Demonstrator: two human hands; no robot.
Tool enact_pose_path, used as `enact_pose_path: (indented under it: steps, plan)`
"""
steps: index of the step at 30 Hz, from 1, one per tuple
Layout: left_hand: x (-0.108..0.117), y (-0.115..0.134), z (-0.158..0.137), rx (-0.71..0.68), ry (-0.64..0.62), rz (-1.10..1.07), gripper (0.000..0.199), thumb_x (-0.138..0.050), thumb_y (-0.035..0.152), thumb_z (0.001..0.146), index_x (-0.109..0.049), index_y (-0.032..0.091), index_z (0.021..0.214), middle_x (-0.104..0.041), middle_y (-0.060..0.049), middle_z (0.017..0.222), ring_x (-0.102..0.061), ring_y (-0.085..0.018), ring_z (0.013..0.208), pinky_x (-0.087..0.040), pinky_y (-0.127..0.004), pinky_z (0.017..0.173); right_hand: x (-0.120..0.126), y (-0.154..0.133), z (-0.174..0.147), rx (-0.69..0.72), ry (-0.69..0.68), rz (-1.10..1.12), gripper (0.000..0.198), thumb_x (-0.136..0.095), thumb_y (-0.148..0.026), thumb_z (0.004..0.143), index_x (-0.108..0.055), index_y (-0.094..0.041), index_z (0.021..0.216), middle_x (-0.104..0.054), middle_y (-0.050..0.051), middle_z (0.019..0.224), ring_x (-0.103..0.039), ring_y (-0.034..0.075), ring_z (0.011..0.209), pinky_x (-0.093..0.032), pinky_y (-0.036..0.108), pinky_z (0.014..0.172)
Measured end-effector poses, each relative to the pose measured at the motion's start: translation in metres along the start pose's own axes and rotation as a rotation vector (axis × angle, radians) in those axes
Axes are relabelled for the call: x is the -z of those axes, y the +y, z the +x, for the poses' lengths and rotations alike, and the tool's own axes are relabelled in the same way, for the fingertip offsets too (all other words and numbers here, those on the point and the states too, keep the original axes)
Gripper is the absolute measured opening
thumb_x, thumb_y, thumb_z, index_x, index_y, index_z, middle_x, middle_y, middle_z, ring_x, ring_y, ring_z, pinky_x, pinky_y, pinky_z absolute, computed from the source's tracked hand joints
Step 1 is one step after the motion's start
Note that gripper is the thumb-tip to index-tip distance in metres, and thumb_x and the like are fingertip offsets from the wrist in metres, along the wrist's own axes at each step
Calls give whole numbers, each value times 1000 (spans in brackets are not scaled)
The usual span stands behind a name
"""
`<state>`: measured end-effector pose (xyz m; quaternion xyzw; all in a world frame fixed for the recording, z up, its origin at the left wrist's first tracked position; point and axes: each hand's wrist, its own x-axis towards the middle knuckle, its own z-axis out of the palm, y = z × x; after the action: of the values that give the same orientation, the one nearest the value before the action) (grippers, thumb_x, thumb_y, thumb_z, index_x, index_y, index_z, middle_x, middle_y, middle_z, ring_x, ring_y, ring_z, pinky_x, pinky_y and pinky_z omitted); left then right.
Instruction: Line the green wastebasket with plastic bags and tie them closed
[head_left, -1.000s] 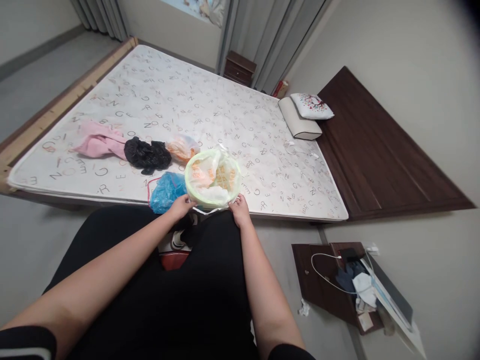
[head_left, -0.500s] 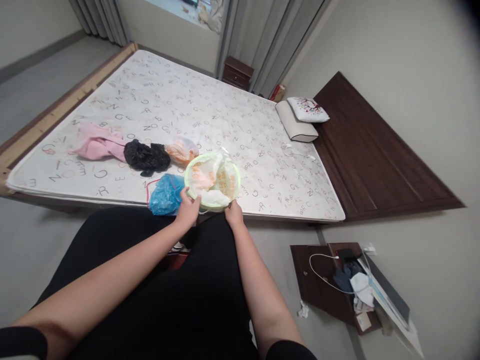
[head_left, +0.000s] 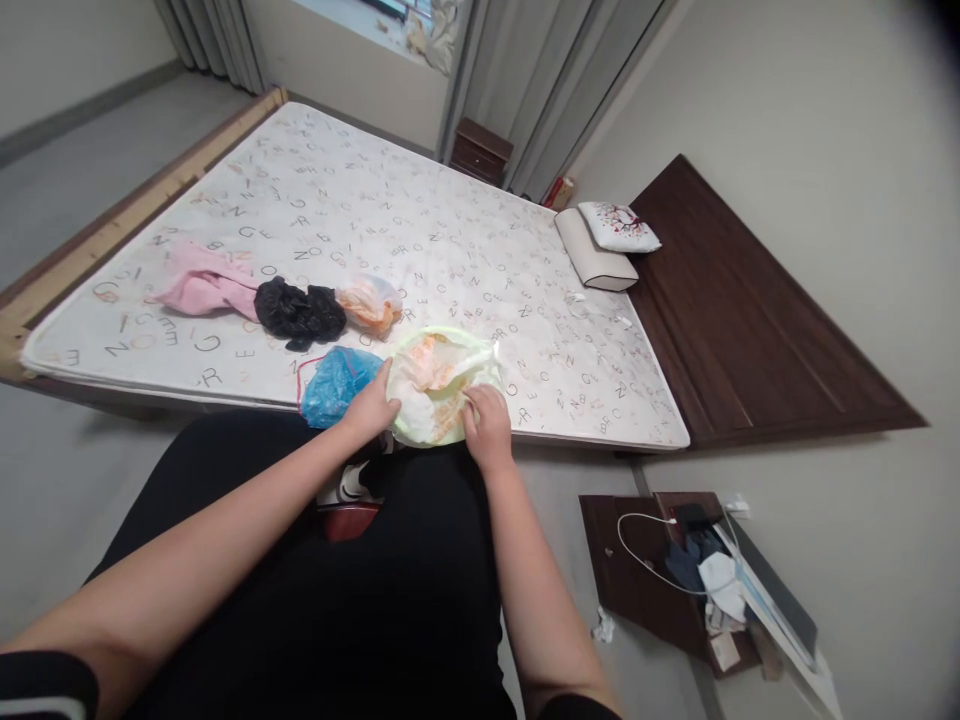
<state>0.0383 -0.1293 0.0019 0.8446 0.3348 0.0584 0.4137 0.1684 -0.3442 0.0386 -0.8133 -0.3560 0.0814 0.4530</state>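
A pale green round-rimmed bin [head_left: 442, 332], lined with a white plastic bag [head_left: 420, 395] with orange print, is held in front of me at the bed's near edge. My left hand [head_left: 373, 402] grips its left rim, thumb showing on the inner side. At the right, my right hand [head_left: 489, 420] has its fingers closed on the bag at the rim. Just left of the bin lies a crumpled blue plastic bag [head_left: 339, 387] with a red edge. Behind are an orange-and-white plastic bag [head_left: 373, 303], a black plastic bag [head_left: 300, 312] and a pink cloth [head_left: 206, 280].
The bare mattress [head_left: 420, 220] with printed letters spreads ahead. A cream pillow [head_left: 592, 258] and a white cushion [head_left: 619, 227] rest by the dark headboard [head_left: 757, 330]. At right stands a nightstand [head_left: 630, 560] with cable and cloths; another nightstand [head_left: 480, 152] is beyond the bed.
The bin has tipped further toward me and shifted slightly right and down. My right hand has moved from beneath the rim up onto the bag at its right side.
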Motion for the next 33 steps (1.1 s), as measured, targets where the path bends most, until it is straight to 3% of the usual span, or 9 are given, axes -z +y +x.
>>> enact_pose_path:
  steps: [2, 5, 8, 11, 14, 17, 25, 30, 33]
  plan:
    - [-3, -2, 1, -30, 2, 20, 95, -61, 20, 81, -20, 20, 167, -59, -19, 144, -61, -39, 126, -49, -44, 104, 2, -2, 32, 40, -45, -20, 39, -56, -33, 93, -64, -29, 131, -54, 6, 149, -27, 28, 152, -23, 53, 124]
    - [-7, -9, 6, -25, 24, 4, 94, -62, 19, 80, -23, 19, 166, -60, -18, 143, -61, -38, 126, -48, -43, 106, 4, 18, 68, -137, 70, 2, 50, -57, -41, 92, -58, -27, 140, -44, 6, 159, -17, 26, 157, -26, 51, 124]
    - [-9, -17, 10, -16, 28, -47, 94, -61, 18, 80, -25, 19, 166, -61, -17, 144, -60, -36, 129, -46, -40, 109, 0, 50, 82, -408, 135, 240, 51, -43, -53, 98, -64, -21, 131, -60, 11, 144, -47, 24, 141, -42, 45, 114]
    - [-9, -23, 10, 12, 43, -51, 92, -60, 17, 81, -24, 17, 166, -59, -19, 146, -59, -36, 130, -46, -42, 109, -16, 72, 76, -565, 47, 484, 49, -44, -56, 97, -72, -18, 110, -74, 13, 117, -67, 26, 115, -54, 44, 99]
    - [-6, -27, 8, 26, 37, -36, 91, -58, 19, 83, -23, 16, 166, -56, -21, 149, -61, -38, 128, -48, -44, 105, -34, 78, 60, -566, -15, 651, 32, -64, -45, 87, -72, -21, 107, -77, 10, 109, -72, 26, 101, -58, 41, 89]
    - [-3, -31, 6, 12, 10, -48, 89, -56, 20, 84, -22, 17, 167, -55, -19, 151, -62, -37, 127, -49, -43, 104, -45, 77, 46, -579, 19, 749, 28, -67, -37, 83, -71, -22, 106, -78, 8, 106, -73, 25, 93, -59, 40, 85]
    - [2, -46, 10, 48, -6, -150, 93, -61, 19, 81, -25, 23, 166, -57, -13, 150, -62, -35, 129, -48, -40, 106, -43, 67, 46, -585, -64, 604, 29, -65, -33, 86, -72, -21, 112, -77, 8, 109, -72, 23, 98, -58, 38, 86]
    - [8, -48, 17, 30, -43, -205, 96, -63, 17, 77, -27, 24, 166, -54, -12, 153, -60, -34, 132, -47, -39, 108, -41, 69, 41, -617, 73, 448, 25, -64, -33, 82, -73, -19, 101, -77, 9, 103, -70, 24, 94, -57, 35, 82]
    - [10, -48, 21, 9, -40, -245, 97, -64, 15, 75, -30, 23, 165, -51, -11, 156, -56, -32, 136, -44, -39, 111, -37, 74, 32, -599, 275, 406, 35, -57, -43, 85, -67, -19, 110, -73, 9, 114, -67, 22, 102, -55, 33, 84]
